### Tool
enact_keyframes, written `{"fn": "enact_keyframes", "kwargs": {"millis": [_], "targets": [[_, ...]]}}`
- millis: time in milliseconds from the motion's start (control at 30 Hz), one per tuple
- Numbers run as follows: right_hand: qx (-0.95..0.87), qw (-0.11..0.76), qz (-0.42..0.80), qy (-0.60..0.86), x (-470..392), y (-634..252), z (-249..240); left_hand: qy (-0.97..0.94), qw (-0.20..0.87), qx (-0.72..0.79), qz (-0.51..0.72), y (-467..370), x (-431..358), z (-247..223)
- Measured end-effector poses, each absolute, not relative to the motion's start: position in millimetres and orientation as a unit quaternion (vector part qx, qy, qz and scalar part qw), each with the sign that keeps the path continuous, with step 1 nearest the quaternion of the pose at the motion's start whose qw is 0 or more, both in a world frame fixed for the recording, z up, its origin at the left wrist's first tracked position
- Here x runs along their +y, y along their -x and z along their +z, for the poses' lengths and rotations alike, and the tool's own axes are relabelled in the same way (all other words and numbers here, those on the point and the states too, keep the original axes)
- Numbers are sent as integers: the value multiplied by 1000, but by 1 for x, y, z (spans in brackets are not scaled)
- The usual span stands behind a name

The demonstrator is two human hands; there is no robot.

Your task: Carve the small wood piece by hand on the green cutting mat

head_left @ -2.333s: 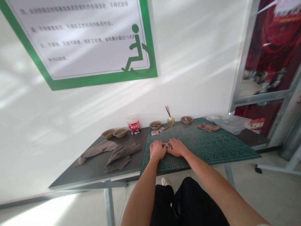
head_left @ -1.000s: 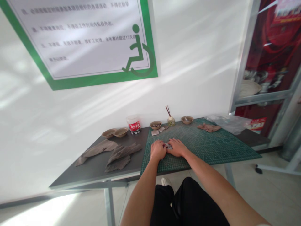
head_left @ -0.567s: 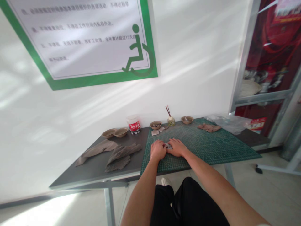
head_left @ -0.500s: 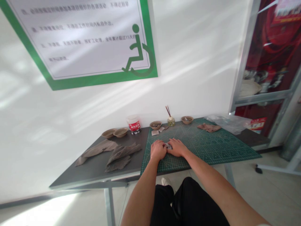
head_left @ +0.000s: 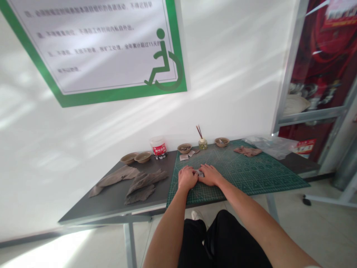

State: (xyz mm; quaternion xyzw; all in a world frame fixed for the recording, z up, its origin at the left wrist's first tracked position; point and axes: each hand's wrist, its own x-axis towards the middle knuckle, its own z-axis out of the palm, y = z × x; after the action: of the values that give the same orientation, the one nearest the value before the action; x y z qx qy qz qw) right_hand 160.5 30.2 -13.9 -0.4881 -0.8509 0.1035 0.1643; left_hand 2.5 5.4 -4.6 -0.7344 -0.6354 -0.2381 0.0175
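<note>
A small grey piece (head_left: 200, 173), its exact kind too small to make out, lies on the green cutting mat (head_left: 237, 171) near the front edge. My left hand (head_left: 187, 177) grips it from the left with curled fingers. From the other side, my right hand (head_left: 209, 175) pinches the same piece, thumb toward the left hand. Both hands rest low on the mat, and they hide part of the piece. Beyond them lie small pale squares (head_left: 184, 158), close to a brown bowl (head_left: 184, 148) holding small bits.
Grey cloths (head_left: 145, 184) lie on the dark table (head_left: 92, 210) at left, below two bowls (head_left: 143, 157) and a plastic jar (head_left: 158, 147). A reed diffuser (head_left: 203, 143), another bowl (head_left: 222, 142), a brown cloth (head_left: 247, 150) and clear plastic (head_left: 275, 146) line the back right.
</note>
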Motion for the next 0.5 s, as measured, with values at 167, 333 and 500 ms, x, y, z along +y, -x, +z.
{"fn": "enact_keyframes", "kwargs": {"millis": [167,333,500], "targets": [[-850,171,99,488,30,-160,-14,727,18,-643,-243,-3,6,-6],[-849,168,100,490,30,-161,-14,732,24,-637,-241,-2,8,-8],[-850,169,102,489,29,-161,-14,729,23,-642,-237,-1,9,-9]]}}
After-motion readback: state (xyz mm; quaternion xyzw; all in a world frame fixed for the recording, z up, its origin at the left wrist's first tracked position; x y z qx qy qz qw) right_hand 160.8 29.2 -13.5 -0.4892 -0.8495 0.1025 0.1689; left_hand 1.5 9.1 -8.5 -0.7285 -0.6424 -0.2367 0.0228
